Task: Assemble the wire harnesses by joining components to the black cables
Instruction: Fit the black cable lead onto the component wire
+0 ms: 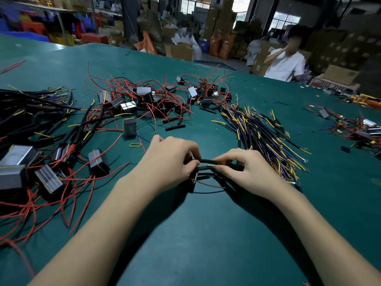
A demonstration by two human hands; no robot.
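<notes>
Head view: cable pile right of hands; boxes beyond.

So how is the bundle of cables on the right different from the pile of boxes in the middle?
The cable bundle is black sheathed cables with yellow and purple wire tips, lying roughly side by side in a fan. The box pile is small black and silvery modules trailing thin red wires, tangled in all directions. Both lie loose on the green table, untouched by either hand.
</notes>
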